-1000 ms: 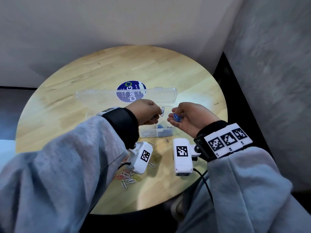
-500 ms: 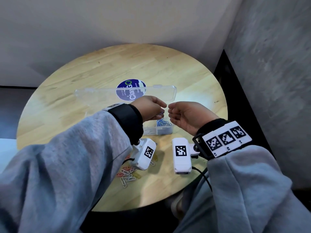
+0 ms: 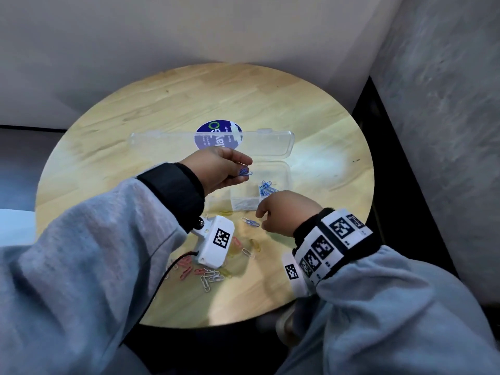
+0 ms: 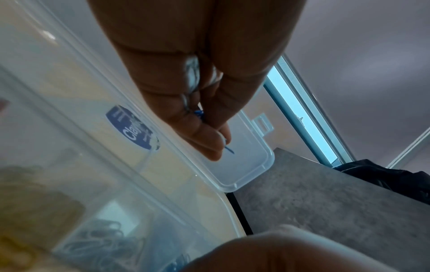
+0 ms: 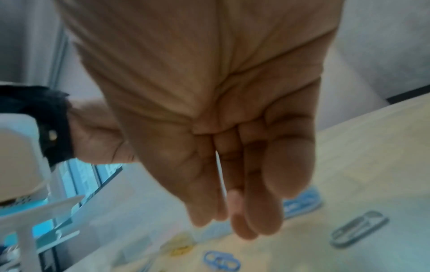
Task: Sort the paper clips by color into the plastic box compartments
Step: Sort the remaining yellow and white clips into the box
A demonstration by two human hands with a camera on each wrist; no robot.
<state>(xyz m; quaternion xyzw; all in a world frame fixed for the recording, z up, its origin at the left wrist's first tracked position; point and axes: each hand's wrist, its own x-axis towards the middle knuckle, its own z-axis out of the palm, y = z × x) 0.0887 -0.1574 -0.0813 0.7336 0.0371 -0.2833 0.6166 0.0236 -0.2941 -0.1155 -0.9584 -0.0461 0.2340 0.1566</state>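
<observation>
My left hand [image 3: 247, 167] pinches a small bunch of blue paper clips [image 3: 244, 172] above the clear plastic box [image 3: 286, 182], over its middle part. In the left wrist view my left hand [image 4: 218, 145] has thumb and fingers closed on the blue clips [image 4: 199, 112]. Several blue clips [image 3: 266, 188] lie in the box's right compartment. My right hand [image 3: 261, 216] hovers low over the table in front of the box, fingers loosely curled and holding nothing, beside one blue clip [image 3: 250, 221]. That blue clip [image 5: 221, 261] lies just below the fingertips [image 5: 246, 226].
The box's lid [image 3: 162, 143] stands open behind it, carrying a round blue sticker [image 3: 216, 133]. Loose red, yellow and white clips [image 3: 211, 274] are scattered near the round wooden table's front edge [image 3: 216, 318]. A grey clip [image 5: 358, 230] lies to the right.
The two hands met above the box, then parted. My left hand now holds the blue bunch, and my right hand has dropped to the table in front of the box.
</observation>
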